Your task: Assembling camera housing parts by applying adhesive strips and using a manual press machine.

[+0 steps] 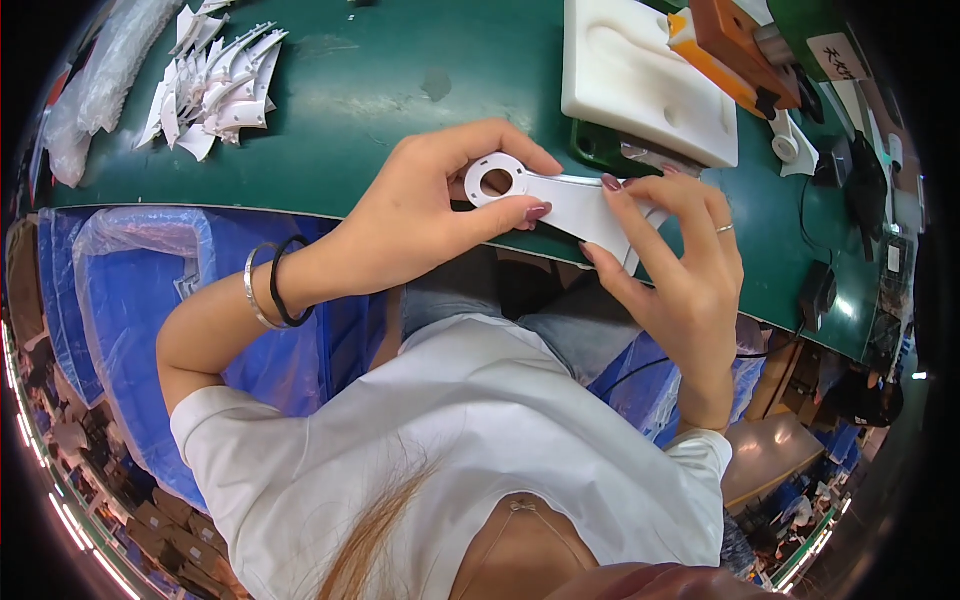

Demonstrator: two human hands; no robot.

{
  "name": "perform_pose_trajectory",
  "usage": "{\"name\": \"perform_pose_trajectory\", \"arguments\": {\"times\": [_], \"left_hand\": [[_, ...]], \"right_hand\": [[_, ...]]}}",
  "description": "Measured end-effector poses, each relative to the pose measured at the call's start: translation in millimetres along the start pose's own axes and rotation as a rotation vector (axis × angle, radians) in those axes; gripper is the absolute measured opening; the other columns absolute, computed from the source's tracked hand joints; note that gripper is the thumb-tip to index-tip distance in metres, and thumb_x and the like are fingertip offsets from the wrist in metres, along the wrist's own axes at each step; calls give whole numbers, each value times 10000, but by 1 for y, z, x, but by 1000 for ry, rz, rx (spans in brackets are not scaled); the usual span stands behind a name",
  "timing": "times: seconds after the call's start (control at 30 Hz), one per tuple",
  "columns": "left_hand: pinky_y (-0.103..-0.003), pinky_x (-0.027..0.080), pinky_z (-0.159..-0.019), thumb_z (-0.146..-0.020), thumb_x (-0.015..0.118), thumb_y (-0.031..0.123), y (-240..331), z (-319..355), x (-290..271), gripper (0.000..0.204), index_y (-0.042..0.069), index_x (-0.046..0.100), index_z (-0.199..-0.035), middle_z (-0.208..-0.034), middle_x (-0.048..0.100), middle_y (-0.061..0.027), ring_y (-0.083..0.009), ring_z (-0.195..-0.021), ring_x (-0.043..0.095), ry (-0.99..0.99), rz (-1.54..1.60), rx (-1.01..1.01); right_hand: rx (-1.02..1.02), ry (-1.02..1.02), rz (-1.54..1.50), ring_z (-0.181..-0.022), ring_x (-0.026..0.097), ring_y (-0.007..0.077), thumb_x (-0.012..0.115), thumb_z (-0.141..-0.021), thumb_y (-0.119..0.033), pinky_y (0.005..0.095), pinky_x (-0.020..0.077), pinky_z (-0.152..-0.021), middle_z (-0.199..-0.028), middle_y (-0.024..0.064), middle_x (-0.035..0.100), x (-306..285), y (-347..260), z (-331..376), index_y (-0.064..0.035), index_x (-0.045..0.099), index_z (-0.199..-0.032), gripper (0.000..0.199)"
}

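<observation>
A white plastic housing part (pixel 577 206) is held between my two hands over the table's near edge. Its left end is a ring with a round hole, and its right end widens. My left hand (pixel 425 190) grips the ring end, with the thumb on the face and the index finger along the far edge. At the wide end, my right hand (pixel 685 245) pinches the part, fingers on the far side and thumb on the near edge. The right fingers partly cover that end.
A pile of curved white plastic pieces (pixel 215 88) lies on the green table (pixel 400 75) at far left, beside bubble wrap (pixel 118 70). A white block fixture (pixel 640 85) stands beyond my right hand, near an orange-and-brown machine part (pixel 735 55). Blue lined bins (pixel 140 300) stand below the left edge.
</observation>
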State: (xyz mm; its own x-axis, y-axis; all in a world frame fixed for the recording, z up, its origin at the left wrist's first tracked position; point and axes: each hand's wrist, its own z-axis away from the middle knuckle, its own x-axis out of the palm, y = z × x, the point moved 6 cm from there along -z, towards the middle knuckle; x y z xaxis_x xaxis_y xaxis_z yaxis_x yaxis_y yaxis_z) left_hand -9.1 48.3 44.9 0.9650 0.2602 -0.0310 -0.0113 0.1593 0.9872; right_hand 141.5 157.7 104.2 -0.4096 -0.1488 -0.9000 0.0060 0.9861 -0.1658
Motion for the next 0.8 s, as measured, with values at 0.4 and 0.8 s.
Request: {"name": "perform_pose_trajectory", "arguments": {"times": [0.4, 0.8], "left_hand": [[-251, 497, -712, -844, 733, -14, 13, 12, 6, 158, 0, 624, -958, -917, 658, -109, -160, -813, 653, 145, -304, 405], [-273, 519, -582, -837, 722, -78, 45, 4, 24, 181, -14, 582, -935, -779, 634, -122, -163, -652, 638, 150, -506, 725]], "right_hand": [[221, 321, -184, -1025, 611, 294, 846, -720, -164, 378, 510, -842, -1176, 112, 631, -9, 16, 12, -69, 684, -1247, 559], [384, 259, -617, -906, 683, 284, 726, -854, -66, 345, 530, -824, -1016, 121, 710, 2, 35, 21, -31, 682, -1148, 300]]}}
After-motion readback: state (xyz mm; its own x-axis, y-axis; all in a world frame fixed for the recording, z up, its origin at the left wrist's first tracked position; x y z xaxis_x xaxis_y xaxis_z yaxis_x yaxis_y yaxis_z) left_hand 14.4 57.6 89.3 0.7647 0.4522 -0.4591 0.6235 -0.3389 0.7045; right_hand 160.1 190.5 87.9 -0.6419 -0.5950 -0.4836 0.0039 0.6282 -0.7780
